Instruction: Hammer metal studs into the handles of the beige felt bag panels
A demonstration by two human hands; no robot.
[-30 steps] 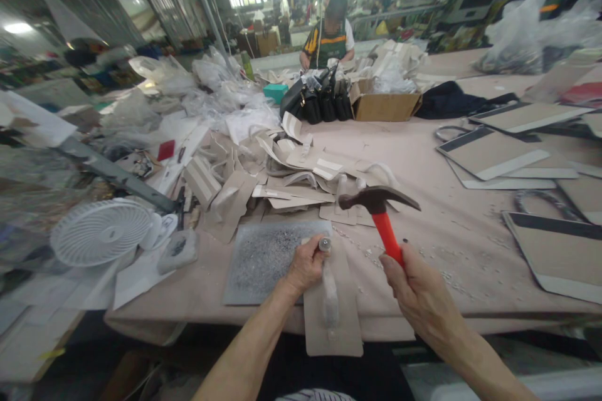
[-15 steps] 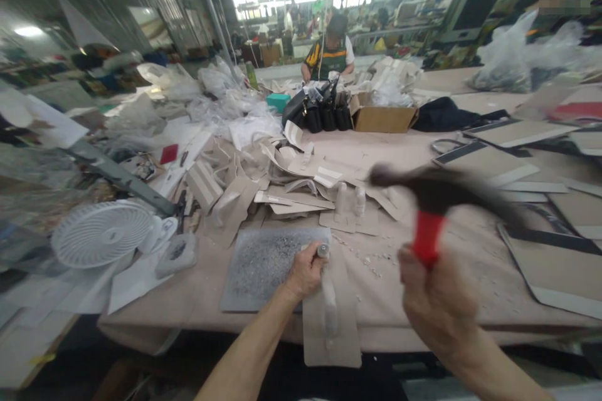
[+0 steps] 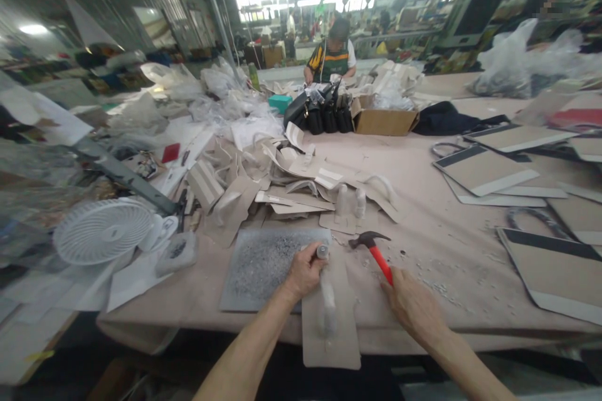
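Note:
My left hand (image 3: 305, 270) is closed around a short metal punch (image 3: 322, 251), which stands upright at the right edge of a grey, speckled slab (image 3: 263, 269). Under it lies a beige panel (image 3: 348, 326) with a plastic-wrapped handle (image 3: 328, 307), reaching over the table's front edge. To the right, my right hand (image 3: 409, 301) grips the red shaft of a hammer (image 3: 380, 262). The hammer's dark head is low over the table, a little right of the panel. Whether it touches the cloth I cannot tell.
Beige pieces (image 3: 301, 194) are heaped behind the slab. A white fan (image 3: 103, 232) lies at the left, flat panels (image 3: 555, 269) at the right. Black bags (image 3: 320, 113) and a cardboard box (image 3: 385, 120) stand farther back, with a person (image 3: 333, 56) beyond.
The hammer has come down from its blurred raised position and moved left with my right hand, closer to the table. My left hand and the punch have hardly moved.

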